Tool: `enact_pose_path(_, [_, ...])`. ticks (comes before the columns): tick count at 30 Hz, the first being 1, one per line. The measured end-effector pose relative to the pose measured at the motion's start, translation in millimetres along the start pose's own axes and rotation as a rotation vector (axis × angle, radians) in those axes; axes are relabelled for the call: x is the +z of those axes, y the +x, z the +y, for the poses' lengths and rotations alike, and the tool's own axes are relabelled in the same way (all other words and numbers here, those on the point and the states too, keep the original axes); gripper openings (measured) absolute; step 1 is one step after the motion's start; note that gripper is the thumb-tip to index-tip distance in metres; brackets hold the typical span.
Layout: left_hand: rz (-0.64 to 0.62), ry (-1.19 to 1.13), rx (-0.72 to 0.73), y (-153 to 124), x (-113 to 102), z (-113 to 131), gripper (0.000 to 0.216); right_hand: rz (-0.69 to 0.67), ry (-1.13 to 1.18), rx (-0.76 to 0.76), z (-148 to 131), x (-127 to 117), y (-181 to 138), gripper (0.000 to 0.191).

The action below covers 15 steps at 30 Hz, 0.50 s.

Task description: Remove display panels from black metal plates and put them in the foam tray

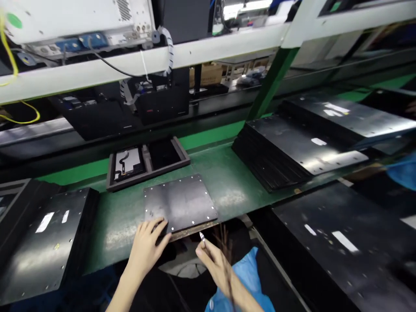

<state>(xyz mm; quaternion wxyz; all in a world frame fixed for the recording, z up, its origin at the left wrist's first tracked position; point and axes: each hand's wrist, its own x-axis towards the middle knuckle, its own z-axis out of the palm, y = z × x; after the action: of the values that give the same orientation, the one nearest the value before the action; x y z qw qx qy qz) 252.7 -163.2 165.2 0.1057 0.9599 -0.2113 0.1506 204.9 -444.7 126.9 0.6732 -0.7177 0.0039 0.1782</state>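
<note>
Yellow cable (14,66), green post (273,83)

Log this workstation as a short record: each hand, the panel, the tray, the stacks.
left hand: fingers on the near left corner of the dark panel
right hand: pinching a small pale-tipped item, off the bench edge
dark panel: flat on the green bench
tray: behind the panel, two compartments
stacks: dark panels at left and right

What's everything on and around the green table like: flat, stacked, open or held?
Dark plate: lying flat
Left hand: spread, at the plate's corner
Silver-tipped tool: held in right hand
Gray tray: uncovered, panel inside
Left-side plates: stacked
Right-side plates: stacked
</note>
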Motion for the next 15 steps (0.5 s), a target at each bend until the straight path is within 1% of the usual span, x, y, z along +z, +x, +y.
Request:
enact_pose_path(2, [-0.054,0.054,-0.054,32.9,0.2,2.0,0.039,0.01,0.06,0.018,9.0,-6.2,-9.0,0.053])
enact_pose_path(4, [-0.079,0.132,-0.12,75.4,6.4,4.4,0.052,0.025,0.099,0.032,19.1,-10.7,-9.5,0.056])
enact_pose_path(6, [-0.09,0.147,-0.134,117.4,20.3,7.3,0.061,0.047,0.128,0.042,27.5,-13.5,-4.5,0.059])
enact_pose_path(8, [-0.096,0.117,-0.111,149.0,36.9,11.4,0.06,0.074,0.169,0.051,30.6,-14.7,2.3,0.06])
enact_pose_path(9, [-0.093,0.101,-0.104,159.3,44.1,13.9,0.059,0.09,0.186,0.051,29.9,-14.7,5.5,0.06])
enact_pose_path(11, [-0.08,0.076,-0.1,169.3,53.6,18.0,0.058,0.134,0.196,0.032,25.9,-13.6,10.4,0.06])
enact_pose_path(15, [-0.075,0.059,-0.096,163.5,56.0,19.4,0.062,0.22,0.19,-0.004,24.0,-8.6,12.7,0.058])
